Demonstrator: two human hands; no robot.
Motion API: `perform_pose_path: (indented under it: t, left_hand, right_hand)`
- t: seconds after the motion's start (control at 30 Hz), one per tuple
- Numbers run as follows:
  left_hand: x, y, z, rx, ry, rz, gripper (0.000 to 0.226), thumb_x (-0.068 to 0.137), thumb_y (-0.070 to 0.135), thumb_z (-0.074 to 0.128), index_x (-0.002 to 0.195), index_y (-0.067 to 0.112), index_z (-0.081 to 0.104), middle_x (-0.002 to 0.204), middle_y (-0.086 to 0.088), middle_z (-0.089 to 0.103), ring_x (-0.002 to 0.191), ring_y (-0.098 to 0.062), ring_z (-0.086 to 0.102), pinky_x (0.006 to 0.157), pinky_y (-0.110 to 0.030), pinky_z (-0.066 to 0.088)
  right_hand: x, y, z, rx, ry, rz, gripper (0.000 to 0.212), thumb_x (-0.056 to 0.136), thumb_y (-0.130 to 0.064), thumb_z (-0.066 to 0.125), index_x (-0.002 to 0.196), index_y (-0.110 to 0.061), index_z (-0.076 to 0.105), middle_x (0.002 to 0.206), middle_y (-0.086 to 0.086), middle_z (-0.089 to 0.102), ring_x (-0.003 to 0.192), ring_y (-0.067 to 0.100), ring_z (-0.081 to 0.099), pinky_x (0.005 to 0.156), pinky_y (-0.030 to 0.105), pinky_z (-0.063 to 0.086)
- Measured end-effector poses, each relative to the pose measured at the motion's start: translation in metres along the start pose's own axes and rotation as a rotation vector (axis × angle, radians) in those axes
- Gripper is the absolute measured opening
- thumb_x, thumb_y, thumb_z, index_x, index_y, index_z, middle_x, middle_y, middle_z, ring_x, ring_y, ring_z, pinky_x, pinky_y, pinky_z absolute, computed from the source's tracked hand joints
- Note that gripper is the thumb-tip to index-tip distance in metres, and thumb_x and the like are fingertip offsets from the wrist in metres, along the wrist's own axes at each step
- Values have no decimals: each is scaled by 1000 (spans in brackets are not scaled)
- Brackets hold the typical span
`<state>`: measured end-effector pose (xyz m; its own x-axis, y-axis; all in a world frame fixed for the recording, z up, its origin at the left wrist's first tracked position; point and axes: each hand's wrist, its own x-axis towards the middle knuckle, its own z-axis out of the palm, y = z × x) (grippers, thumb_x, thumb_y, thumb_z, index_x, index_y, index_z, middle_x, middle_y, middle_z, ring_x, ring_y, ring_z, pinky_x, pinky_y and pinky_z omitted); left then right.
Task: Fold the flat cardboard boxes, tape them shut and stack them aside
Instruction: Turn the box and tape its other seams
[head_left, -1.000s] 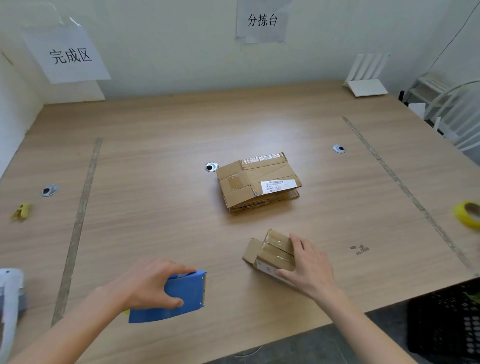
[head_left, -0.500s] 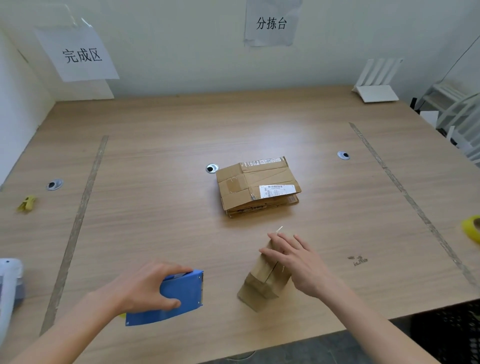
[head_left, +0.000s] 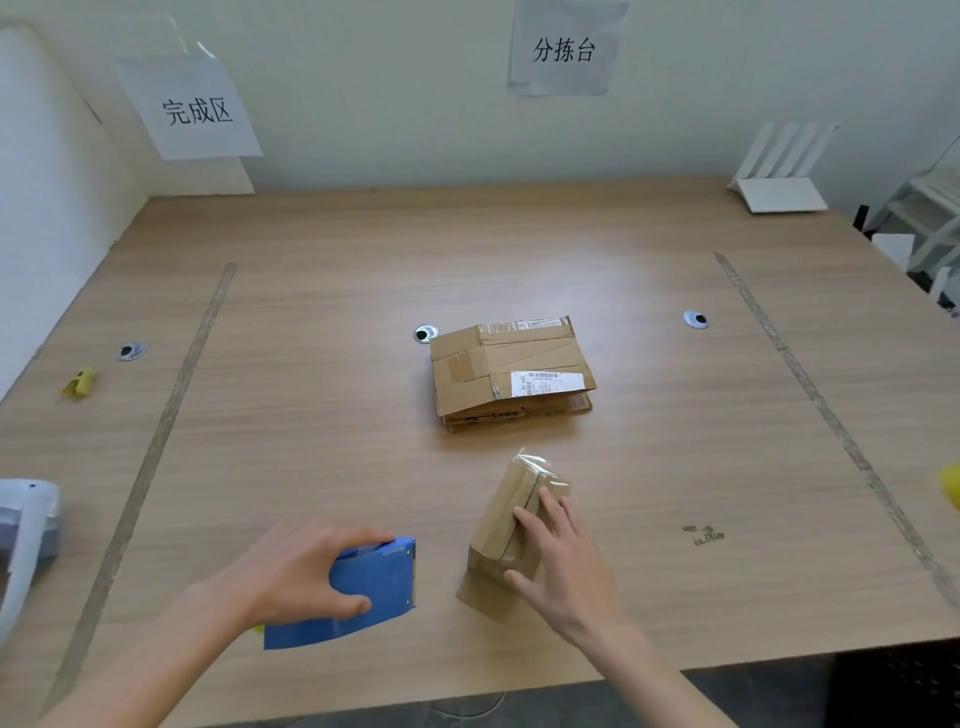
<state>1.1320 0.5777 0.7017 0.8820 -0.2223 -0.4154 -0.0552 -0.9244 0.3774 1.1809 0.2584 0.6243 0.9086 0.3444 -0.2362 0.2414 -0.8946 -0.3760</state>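
progress: one small folded box is formed and shows glossy tape on its far end; by the look of it the taping of this one is under way, not finished.
box in hand: it stands tilted on the worktop at about 5 o'clock from the worktop's middle, near the front edge.
right hand: rests on the box's near side, fingers straight and spread wide, steadying it rather than gripping.
left hand: fingers curled round a blue tape dispenser, at about 7 o'clock, just beside the box but apart from it.
left to do: a pile of flat boxes lies at the middle, untouched; how many sheets it holds cannot be told, more than one edge shows. no finished stack is in view.
count, boxes: one folded, one flat pile.
count, tape tools: one blue dispenser; one yellow roll cut off at 3 o'clock.
count, other: three round metal grommets; one small yellow bit at 9 o'clock; two paper signs on the wall.
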Motion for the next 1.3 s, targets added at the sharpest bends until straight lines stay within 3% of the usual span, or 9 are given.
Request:
perform_pose_path:
  t: [0.1,0.37,0.5,0.57,0.67,0.9,1.1,1.3]
  left_hand:
    - [-2,6,3,-6,14,-14,59,66,64,59,112,86,29,107,40,58,91,12,54,74,-19,48]
    - [-8,27,6,42,44,-24,59,67,66,58,121,77,35,101,45,56,89,15,52,69,-12,40]
    - [-10,36,7,27,63,-19,62,67,64,58,122,78,34,103,48,54,91,16,51,67,-11,38]
    - [-11,40,4,15,71,-12,60,67,63,58,117,83,31,106,50,51,92,16,51,65,-12,39]
    - [-12,43,2,-12,66,-13,59,67,61,59,113,85,29,109,51,49,94,17,50,68,-11,40]
    - [-9,31,6,-61,70,-10,61,68,59,61,115,84,31,112,45,52,95,12,52,72,-13,44]
    - [-3,15,14,-45,67,-18,68,69,60,61,132,66,37,112,38,59,93,10,54,73,-13,43]
    - [5,5,16,-29,60,-16,72,68,64,58,135,67,31,113,40,57,94,14,50,78,-17,45]
  right_hand:
    - [11,20,-10,-37,-91,-111,81,91,-57,64,158,-44,21,170,-14,-6,158,12,-3,124,37,25]
    - [27,36,-42,-71,-162,-254,76,91,-27,64,158,-38,29,171,-11,2,158,14,8,124,33,24]
    - [26,37,-49,-41,-148,-295,73,91,-39,65,157,-36,32,171,-12,8,157,12,12,124,31,21]
    - [30,35,-51,-3,-52,-284,62,95,-44,62,153,-35,41,167,-14,23,153,12,24,121,32,28]
    - [47,26,-51,31,128,-255,42,102,-36,57,143,-31,55,151,-18,47,138,11,45,108,30,42]
    - [103,-8,-23,54,183,-225,36,104,-34,54,138,-22,60,142,-9,57,135,14,46,112,30,32]
    - [109,3,7,98,210,-171,30,102,-39,51,127,-28,62,125,-13,63,118,10,53,105,26,30]
    - [111,-1,13,35,234,-143,30,98,-42,46,119,-31,64,117,-15,65,116,7,54,106,24,28]
